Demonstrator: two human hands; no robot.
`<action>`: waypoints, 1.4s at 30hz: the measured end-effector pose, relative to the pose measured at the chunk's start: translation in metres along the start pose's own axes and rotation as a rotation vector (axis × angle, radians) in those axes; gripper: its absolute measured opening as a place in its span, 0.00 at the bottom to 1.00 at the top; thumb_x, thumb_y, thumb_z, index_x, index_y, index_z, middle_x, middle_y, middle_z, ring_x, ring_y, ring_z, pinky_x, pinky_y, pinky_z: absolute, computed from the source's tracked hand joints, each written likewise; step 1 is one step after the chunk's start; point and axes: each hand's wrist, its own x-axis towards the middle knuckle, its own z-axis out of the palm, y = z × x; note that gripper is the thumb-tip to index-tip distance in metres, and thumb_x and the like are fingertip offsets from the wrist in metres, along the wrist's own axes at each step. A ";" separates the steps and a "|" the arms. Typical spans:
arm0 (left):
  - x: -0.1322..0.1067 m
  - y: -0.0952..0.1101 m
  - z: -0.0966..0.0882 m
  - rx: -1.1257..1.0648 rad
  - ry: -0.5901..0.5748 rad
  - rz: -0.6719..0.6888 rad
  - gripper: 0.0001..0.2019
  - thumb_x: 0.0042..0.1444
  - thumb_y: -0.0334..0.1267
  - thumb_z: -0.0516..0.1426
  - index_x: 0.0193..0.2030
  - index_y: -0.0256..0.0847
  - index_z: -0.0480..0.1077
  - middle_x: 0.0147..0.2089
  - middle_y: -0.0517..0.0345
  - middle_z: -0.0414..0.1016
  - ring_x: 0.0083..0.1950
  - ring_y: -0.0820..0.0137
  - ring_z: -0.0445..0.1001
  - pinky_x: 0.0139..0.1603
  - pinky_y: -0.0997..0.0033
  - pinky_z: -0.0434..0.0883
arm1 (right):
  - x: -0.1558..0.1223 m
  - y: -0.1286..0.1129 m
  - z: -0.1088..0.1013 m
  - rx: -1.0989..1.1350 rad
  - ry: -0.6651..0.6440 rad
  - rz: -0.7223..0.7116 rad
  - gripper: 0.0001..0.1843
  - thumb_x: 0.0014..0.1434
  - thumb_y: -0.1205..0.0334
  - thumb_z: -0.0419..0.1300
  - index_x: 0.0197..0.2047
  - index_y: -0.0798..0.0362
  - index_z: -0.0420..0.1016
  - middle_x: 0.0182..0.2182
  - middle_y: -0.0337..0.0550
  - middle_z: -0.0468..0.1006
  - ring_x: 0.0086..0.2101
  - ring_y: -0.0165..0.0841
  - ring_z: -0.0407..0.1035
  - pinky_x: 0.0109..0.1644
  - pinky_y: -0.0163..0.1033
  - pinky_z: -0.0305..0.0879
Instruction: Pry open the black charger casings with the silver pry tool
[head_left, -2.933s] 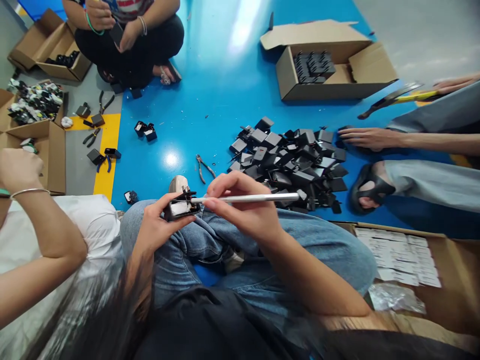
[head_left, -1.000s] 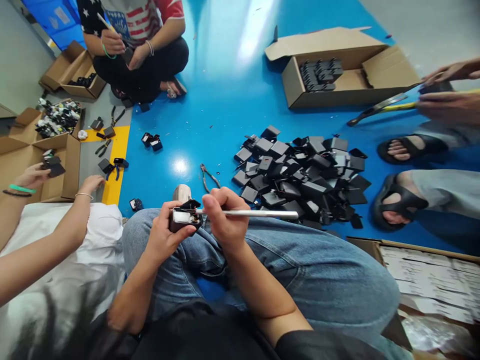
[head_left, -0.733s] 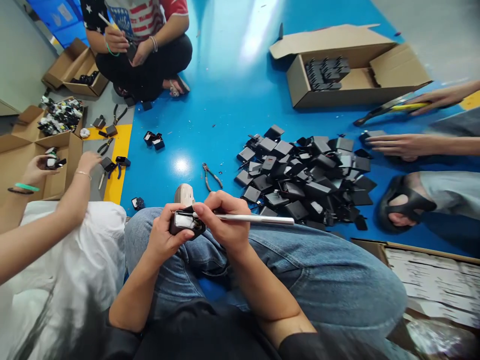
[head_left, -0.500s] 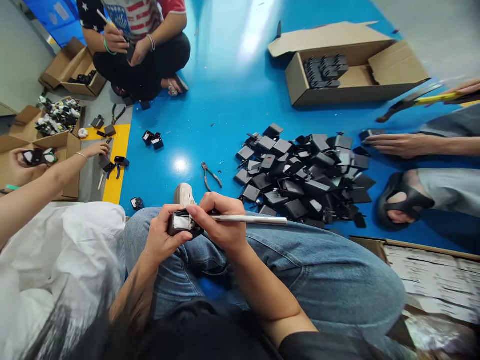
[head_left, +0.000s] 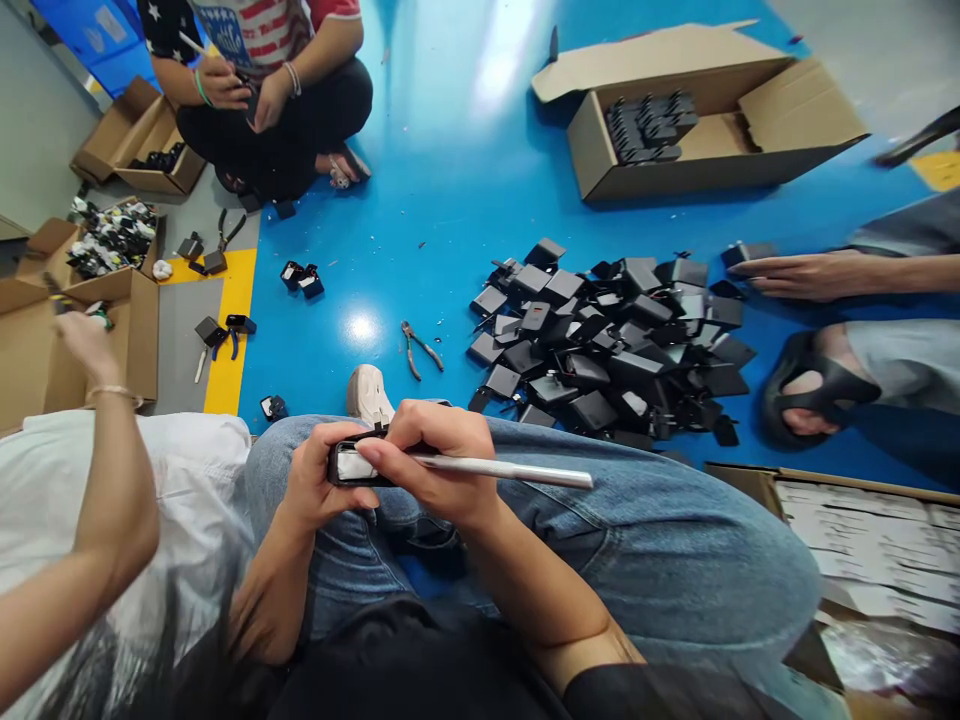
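A small black plastic case (head_left: 334, 466) with a white part inside is gripped in my left hand (head_left: 309, 480), fingers above and thumb below. My right hand (head_left: 454, 460) is closed round a slim silver pen-shaped tool (head_left: 540, 473). The tool's handle sticks out to the right, while its tip is hidden at the case. My right thumb lies over the open side of the case, by the white part. Both hands are above my lap in blue jeans.
Diagonal cutters (head_left: 420, 350) lie on the blue floor ahead. A heap of black cases (head_left: 600, 350) spreads to the right. An open carton (head_left: 622, 190) stands behind it. Co-workers sit left, ahead and right; one hand (head_left: 810, 275) touches a case.
My right hand and the silver tool have tilted, the handle end dropping lower. The neighbour's arm at left has swung toward the carton. At right, the co-worker's hammer has drawn away from the case.
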 end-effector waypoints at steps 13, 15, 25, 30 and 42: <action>0.002 0.002 -0.001 0.080 0.028 -0.028 0.37 0.46 0.77 0.56 0.43 0.43 0.74 0.35 0.55 0.82 0.35 0.63 0.81 0.35 0.68 0.76 | 0.000 0.002 0.002 -0.017 -0.007 -0.005 0.21 0.63 0.58 0.66 0.22 0.50 0.65 0.18 0.31 0.68 0.18 0.23 0.58 0.23 0.33 0.55; 0.001 0.001 -0.001 0.090 0.023 -0.053 0.38 0.44 0.78 0.56 0.43 0.43 0.74 0.35 0.55 0.82 0.36 0.63 0.81 0.36 0.68 0.76 | -0.001 0.002 0.001 -0.033 -0.019 0.018 0.21 0.64 0.56 0.65 0.22 0.50 0.65 0.18 0.31 0.69 0.18 0.23 0.58 0.23 0.34 0.55; 0.001 -0.001 -0.002 0.070 0.001 -0.022 0.33 0.47 0.74 0.59 0.44 0.45 0.73 0.37 0.56 0.83 0.37 0.64 0.82 0.37 0.69 0.76 | 0.000 0.002 0.002 -0.069 -0.042 0.023 0.21 0.63 0.59 0.65 0.22 0.51 0.62 0.18 0.30 0.65 0.18 0.22 0.55 0.23 0.33 0.52; 0.005 0.002 -0.001 0.016 -0.011 -0.013 0.30 0.49 0.71 0.61 0.44 0.46 0.72 0.35 0.58 0.83 0.35 0.65 0.82 0.35 0.70 0.76 | 0.001 0.000 0.000 -0.102 -0.067 0.031 0.22 0.64 0.61 0.64 0.22 0.52 0.60 0.17 0.28 0.61 0.18 0.21 0.51 0.23 0.32 0.50; -0.003 -0.001 -0.002 -0.110 0.003 0.129 0.25 0.55 0.61 0.63 0.53 0.48 0.71 0.42 0.61 0.83 0.38 0.66 0.82 0.38 0.70 0.77 | 0.001 -0.009 0.002 -0.063 -0.078 0.031 0.21 0.64 0.65 0.61 0.23 0.51 0.57 0.19 0.29 0.58 0.19 0.21 0.50 0.25 0.32 0.50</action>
